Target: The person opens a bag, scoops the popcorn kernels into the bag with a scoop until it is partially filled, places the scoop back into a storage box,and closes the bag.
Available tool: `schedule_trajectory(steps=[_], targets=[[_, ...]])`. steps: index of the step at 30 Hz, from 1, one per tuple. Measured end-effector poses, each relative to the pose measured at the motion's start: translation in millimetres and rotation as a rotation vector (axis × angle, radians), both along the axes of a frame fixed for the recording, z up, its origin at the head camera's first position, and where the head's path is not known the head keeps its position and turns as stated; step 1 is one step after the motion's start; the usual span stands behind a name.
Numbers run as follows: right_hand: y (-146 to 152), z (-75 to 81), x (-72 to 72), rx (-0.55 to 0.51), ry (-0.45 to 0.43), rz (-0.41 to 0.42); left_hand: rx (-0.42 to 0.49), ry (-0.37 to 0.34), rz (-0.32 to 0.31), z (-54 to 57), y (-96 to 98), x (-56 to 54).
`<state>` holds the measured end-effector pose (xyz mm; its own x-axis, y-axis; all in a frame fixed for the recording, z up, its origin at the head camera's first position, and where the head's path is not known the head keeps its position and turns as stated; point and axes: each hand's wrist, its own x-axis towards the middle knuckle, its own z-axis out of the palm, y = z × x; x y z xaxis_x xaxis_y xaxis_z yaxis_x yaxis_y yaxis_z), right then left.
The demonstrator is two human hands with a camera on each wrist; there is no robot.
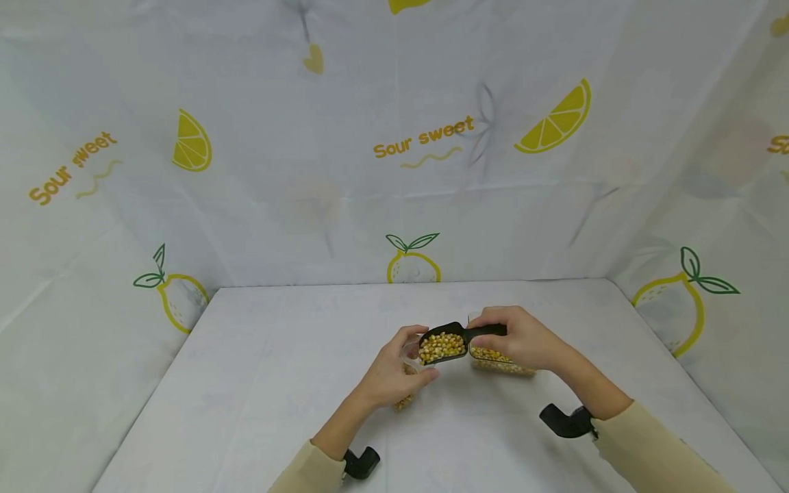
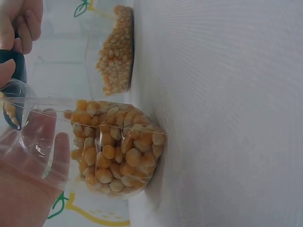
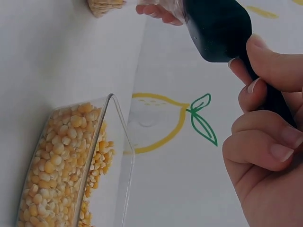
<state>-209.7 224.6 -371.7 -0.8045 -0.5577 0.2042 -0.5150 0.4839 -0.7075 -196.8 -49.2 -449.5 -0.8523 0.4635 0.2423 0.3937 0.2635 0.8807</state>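
Observation:
Near the middle of the white table, my left hand (image 1: pixel 388 375) holds a clear plastic bag (image 2: pixel 66 105) by its upper part, thumb and fingers spread around the mouth. Yellow corn kernels (image 2: pixel 116 151) fill the bag's lower part, close over the tabletop. My right hand (image 1: pixel 524 340) grips the handle of a black scoop (image 3: pixel 218 30). Heaped with corn kernels (image 1: pixel 442 347), the scoop has its front lip at the mouth of the bag. Below the right hand stands a clear rectangular box (image 3: pixel 110 106) of corn kernels, partly hidden by that hand in the head view.
The table (image 1: pixel 277 356) is covered in white cloth. Behind it hangs a white curtain (image 1: pixel 277 205) printed with lemons and words, with more of it along both sides. A black wrist mount (image 1: pixel 566 420) sticks out from the right sleeve, another (image 1: pixel 362 463) from the left.

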Motion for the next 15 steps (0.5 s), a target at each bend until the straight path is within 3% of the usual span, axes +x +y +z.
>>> schedule_trajectory(steps=[8, 15], targets=[[-8.9, 5.6, 0.6, 0.041, 0.111, 0.048, 0.009, 0.001, -0.002, -0.2, -0.5, -0.6], [-14.4, 9.0, 2.3, 0.065, 0.140, 0.055, 0.024, -0.009, -0.011, -1.3, -0.3, -1.4]])
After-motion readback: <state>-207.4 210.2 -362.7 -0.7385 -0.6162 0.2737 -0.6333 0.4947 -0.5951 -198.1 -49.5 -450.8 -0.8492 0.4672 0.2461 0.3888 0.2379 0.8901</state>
